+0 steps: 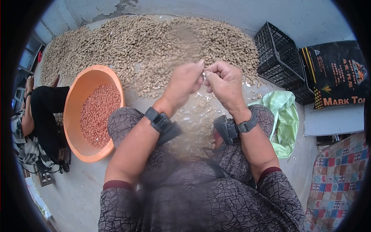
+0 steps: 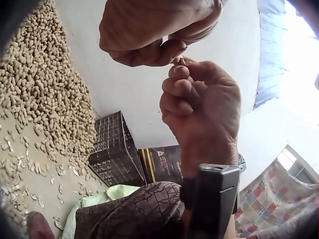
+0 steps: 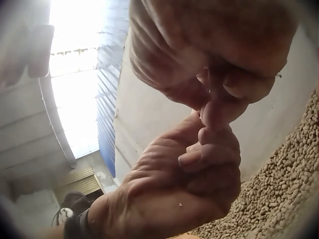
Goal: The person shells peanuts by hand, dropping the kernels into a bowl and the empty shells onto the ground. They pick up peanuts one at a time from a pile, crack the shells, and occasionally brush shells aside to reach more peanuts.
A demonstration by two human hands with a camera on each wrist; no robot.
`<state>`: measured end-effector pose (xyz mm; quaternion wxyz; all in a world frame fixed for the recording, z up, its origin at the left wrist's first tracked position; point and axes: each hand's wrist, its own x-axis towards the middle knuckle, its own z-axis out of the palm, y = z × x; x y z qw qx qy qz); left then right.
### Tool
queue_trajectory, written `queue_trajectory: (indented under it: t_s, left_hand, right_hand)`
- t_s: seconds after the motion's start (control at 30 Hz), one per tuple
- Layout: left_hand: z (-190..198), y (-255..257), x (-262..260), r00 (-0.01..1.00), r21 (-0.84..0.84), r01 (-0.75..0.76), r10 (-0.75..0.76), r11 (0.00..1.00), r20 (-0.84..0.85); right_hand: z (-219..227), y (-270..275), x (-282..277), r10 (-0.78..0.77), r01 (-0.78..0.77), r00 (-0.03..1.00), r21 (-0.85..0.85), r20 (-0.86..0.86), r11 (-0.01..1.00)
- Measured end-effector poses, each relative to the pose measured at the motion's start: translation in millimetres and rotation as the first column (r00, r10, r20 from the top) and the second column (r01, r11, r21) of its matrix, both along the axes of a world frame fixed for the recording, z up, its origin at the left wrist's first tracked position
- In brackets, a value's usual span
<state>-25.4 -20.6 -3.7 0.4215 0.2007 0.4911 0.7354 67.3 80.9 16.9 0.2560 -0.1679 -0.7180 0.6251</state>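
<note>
Above the person's lap, the left hand [image 1: 182,84] and the right hand [image 1: 227,86] meet at their fingertips. Between them is a small peanut [image 2: 180,60], pale tan in the left wrist view and mostly covered by fingers. The right thumb and forefinger pinch it, and the left thumb and fingers grip it from the other side. In the right wrist view, only a pale sliver shows where the fingertips meet. Beyond the hands spreads a large heap of unshelled peanuts [image 1: 150,44]. To the left stands an orange basin [image 1: 73,112] holding reddish shelled kernels [image 1: 99,116].
Black plastic crates [image 1: 276,58] stand at the back right beside a black printed sack [image 1: 334,73]. A green woven bag [image 1: 286,116] lies by the right knee. Shell bits [image 1: 195,116] litter the floor between the legs. Another person [image 1: 44,112] sits at the left.
</note>
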Motion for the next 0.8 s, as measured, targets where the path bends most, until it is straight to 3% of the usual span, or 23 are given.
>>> queue_trajectory:
  t_s: [0.07, 0.1, 0.17, 0.23, 0.27, 0.3, 0.37, 0.4, 0.5, 0.57, 0.63, 0.73, 0.8]
  left_hand:
    - [-5, 0, -2, 0.999, -0.003, -0.029, 0.029, 1.000, -0.022]
    - [-8, 1, -4, 0.997, -0.004, -0.055, 0.055, 0.998, -0.046]
    - [-16, 4, -5, 0.998, 0.005, -0.035, 0.036, 0.999, -0.047]
    - [-16, 4, -5, 0.999, 0.016, -0.016, 0.017, 1.000, -0.048]
    - [-13, 2, -3, 0.999, 0.038, 0.019, -0.021, 0.999, 0.039]
    - [-9, 0, -2, 0.990, 0.063, 0.053, -0.060, 0.997, 0.125]
    - [3, -4, -4, 0.975, 0.087, 0.076, -0.092, 0.993, 0.201]
    - [6, -5, -5, 0.953, 0.114, 0.097, -0.125, 0.989, 0.274]
    - [3, -7, -8, 0.941, 0.140, 0.195, -0.226, 0.971, 0.253]
    - [8, -7, -6, 0.951, 0.117, 0.163, -0.188, 0.980, 0.247]
    - [8, -8, -7, 0.959, 0.094, 0.132, -0.151, 0.987, 0.241]
    - [7, -10, -12, 0.976, 0.045, 0.144, -0.149, 0.989, 0.156]
    - [14, -8, -8, 0.984, -0.165, -0.003, -0.027, 0.986, -0.178]
  right_hand:
    - [-3, 0, 0, -0.019, 0.022, 1.000, 0.171, -0.022, 0.985]
    - [-3, 0, 0, -0.019, 0.022, 1.000, 0.169, -0.022, 0.985]
    - [2, -4, 2, -0.036, 0.053, 0.998, 0.425, -0.047, 0.904]
    - [6, -6, 4, -0.042, 0.051, 0.999, 0.497, -0.030, 0.866]
    - [7, -6, 4, -0.047, 0.046, 0.999, 0.567, -0.013, 0.823]
    - [6, -5, 5, -0.048, 0.047, 0.999, 0.566, -0.013, 0.823]
    - [4, -1, 6, 0.056, -0.045, 0.998, 0.357, -0.019, 0.933]
    - [5, 1, 7, 0.056, -0.046, 0.998, 0.358, -0.019, 0.933]
    - [8, 3, 9, 0.088, -0.084, 0.996, 0.267, 0.000, 0.960]
    - [13, 4, 11, 0.104, -0.109, 0.994, 0.163, 0.039, 0.981]
    - [17, 10, 15, 0.103, -0.114, 0.992, 0.180, 0.068, 0.977]
    - [26, 13, 15, 0.091, -0.112, 0.990, 0.213, 0.108, 0.971]
    - [28, 16, 14, 0.063, -0.063, 0.983, -0.001, 0.174, 0.998]
